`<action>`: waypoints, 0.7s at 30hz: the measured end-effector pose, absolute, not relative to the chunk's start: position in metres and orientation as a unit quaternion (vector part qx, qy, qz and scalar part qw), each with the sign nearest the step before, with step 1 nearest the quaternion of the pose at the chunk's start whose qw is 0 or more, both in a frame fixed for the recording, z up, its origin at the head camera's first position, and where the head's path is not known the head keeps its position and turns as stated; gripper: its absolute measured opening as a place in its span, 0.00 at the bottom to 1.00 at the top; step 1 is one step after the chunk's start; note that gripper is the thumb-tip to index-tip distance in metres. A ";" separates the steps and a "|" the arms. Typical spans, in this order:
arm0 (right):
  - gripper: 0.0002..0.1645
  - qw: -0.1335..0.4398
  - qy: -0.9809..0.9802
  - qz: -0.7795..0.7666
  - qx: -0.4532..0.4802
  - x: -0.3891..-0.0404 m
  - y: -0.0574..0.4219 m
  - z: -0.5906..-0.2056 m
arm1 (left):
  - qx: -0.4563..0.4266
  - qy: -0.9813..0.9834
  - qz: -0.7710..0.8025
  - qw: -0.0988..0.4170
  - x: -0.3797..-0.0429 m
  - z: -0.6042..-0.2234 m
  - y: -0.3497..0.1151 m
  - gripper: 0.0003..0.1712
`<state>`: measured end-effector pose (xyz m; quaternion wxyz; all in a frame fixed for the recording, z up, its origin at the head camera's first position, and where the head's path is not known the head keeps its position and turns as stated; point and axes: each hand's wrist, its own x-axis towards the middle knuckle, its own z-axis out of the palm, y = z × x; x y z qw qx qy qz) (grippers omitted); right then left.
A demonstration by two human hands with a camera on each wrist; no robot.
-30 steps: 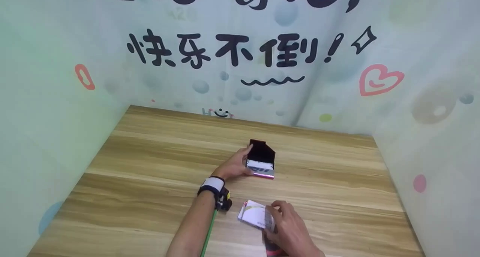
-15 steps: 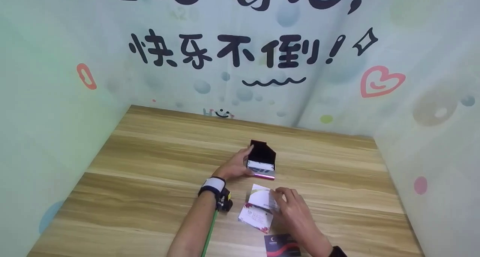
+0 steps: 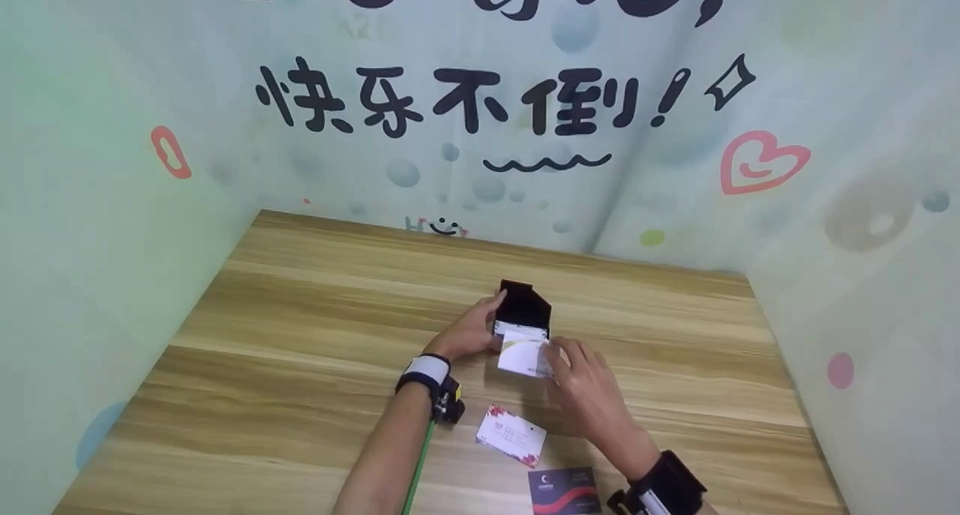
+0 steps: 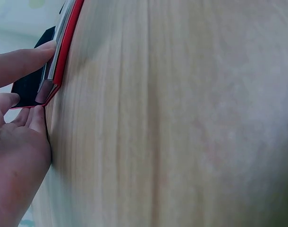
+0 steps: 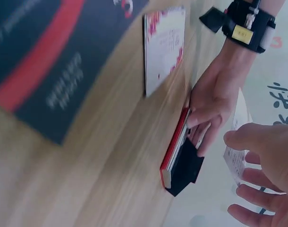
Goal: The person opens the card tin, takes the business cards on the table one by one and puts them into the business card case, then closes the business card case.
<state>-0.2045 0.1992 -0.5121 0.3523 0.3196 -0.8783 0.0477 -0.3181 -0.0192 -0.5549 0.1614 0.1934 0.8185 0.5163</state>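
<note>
Since the earlier head view, the white rectangular card with a curved gold line [image 3: 521,356] has advanced towards 12 o'clock with the right hand [image 3: 591,380], away from the white card with red floral corners [image 3: 511,435]. The left hand [image 3: 469,333] keeps its place.

Directions are taken from the small case with black inner flap and red outer side [image 3: 523,305], 12 o'clock being away from the person. The case stands with its flap up on the wood-grain surface [image 3: 300,350]; pale edges of its contents show inside.

Left hand: at 9 o'clock, gripping the case by its side, thumb and fingers closed round it. Right hand: at 4 o'clock, pinching the gold-lined card by its right-hand edge. That card is at 6 o'clock, overlapping the near edge of the case in the head view; the right wrist view shows the two apart. Whether it is a single card cannot be told.

The floral card lies further out at 6 o'clock. The dark card with a red wavy band [image 3: 564,489] lies beyond, between 5 and 6 o'clock.
</note>
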 end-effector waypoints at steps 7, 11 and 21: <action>0.29 0.323 -0.890 0.036 0.320 -0.221 0.202 -0.510 | 0.202 0.826 0.503 0.152 -0.318 -0.554 -0.019 0.57; 0.29 0.311 -0.894 0.021 0.322 -0.229 0.199 -0.507 | 0.207 0.830 0.496 0.148 -0.319 -0.554 -0.019 0.57; 0.28 0.288 -0.901 0.016 0.325 -0.246 0.192 -0.503 | 0.180 0.830 0.506 0.155 -0.318 -0.553 -0.017 0.57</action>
